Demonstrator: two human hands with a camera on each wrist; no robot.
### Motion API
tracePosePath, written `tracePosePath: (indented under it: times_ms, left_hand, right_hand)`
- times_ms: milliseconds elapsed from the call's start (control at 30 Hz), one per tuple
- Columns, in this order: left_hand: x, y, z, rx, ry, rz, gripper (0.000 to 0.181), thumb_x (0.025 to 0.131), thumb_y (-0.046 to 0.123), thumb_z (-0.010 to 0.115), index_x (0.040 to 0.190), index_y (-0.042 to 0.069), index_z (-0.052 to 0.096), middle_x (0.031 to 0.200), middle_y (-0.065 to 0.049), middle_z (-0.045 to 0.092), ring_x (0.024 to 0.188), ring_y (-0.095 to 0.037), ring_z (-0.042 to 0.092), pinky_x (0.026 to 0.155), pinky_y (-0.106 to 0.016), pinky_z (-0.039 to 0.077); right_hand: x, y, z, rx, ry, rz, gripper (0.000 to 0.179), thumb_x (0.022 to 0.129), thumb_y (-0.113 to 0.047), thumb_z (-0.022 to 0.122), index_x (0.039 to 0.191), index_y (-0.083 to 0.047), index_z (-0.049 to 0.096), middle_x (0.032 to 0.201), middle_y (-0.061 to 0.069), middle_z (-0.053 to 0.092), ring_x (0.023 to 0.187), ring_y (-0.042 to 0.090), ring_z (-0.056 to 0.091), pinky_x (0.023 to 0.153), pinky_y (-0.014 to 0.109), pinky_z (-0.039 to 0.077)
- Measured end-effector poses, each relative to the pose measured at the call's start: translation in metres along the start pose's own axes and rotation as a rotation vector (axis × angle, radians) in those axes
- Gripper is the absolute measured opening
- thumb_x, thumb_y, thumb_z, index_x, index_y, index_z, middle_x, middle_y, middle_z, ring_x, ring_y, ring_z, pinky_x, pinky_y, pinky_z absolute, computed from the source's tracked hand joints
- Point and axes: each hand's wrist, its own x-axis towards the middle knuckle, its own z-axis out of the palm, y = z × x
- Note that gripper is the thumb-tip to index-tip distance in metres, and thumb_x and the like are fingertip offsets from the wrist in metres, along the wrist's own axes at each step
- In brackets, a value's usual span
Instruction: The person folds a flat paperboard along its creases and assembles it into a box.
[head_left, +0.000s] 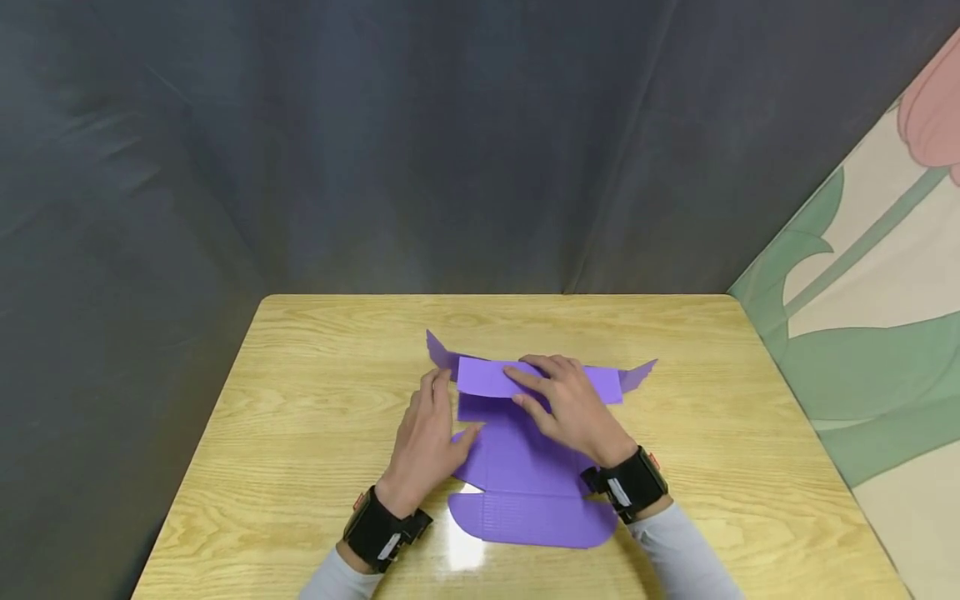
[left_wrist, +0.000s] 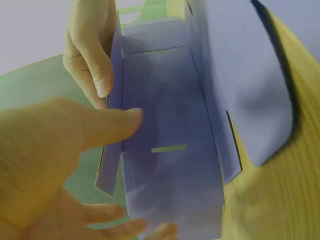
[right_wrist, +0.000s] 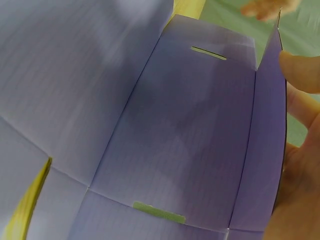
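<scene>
A partly folded purple cardboard box [head_left: 517, 467] lies on the table, its near flap [head_left: 540, 521] spread flat toward me. My right hand [head_left: 573, 408] rests over the raised far panel [head_left: 480, 377], its fingers extended along the outer side; in the right wrist view fingertips meet that panel's edge. At the left end is my left hand [head_left: 427, 437], fingers fairly straight beside the far-left tab [head_left: 442, 354] and thumb reaching over the box. The left wrist view shows this thumb [left_wrist: 115, 125] above the slotted base [left_wrist: 165, 100], with nothing gripped.
A light wood-grain table [head_left: 300, 433] carries the box. Behind it hangs a dark curtain [head_left: 450, 150], and a floral cloth [head_left: 885, 333] hangs at the right. Another tab [head_left: 639, 377] sticks out at the box's far right.
</scene>
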Motion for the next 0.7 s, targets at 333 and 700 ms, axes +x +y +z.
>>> tracePosePath:
  times_ms: [333,700]
  left_hand:
    - [0.008,-0.002,0.009,-0.006,0.103,0.032,0.073,0.088,0.025,0.09,0.148,0.003,0.056,0.156,-0.014,0.05,0.123,-0.04,0.059,0.09,-0.049,0.06]
    - [0.018,-0.005,0.022,0.011,0.146,0.042,0.056,0.09,0.027,0.087,0.136,0.005,0.065,0.141,-0.012,0.062,0.114,-0.037,0.063,0.085,-0.048,0.061]
  right_hand:
    - [0.003,0.001,0.006,0.004,0.011,0.003,0.042,0.105,-0.037,0.066,0.144,-0.022,0.07,0.141,0.015,0.068,0.125,0.035,0.066,0.114,0.058,0.045]
    - [0.004,0.004,0.011,-0.007,0.098,0.013,0.039,0.103,-0.037,0.069,0.137,-0.021,0.075,0.132,0.011,0.072,0.121,0.033,0.068,0.107,0.054,0.048]
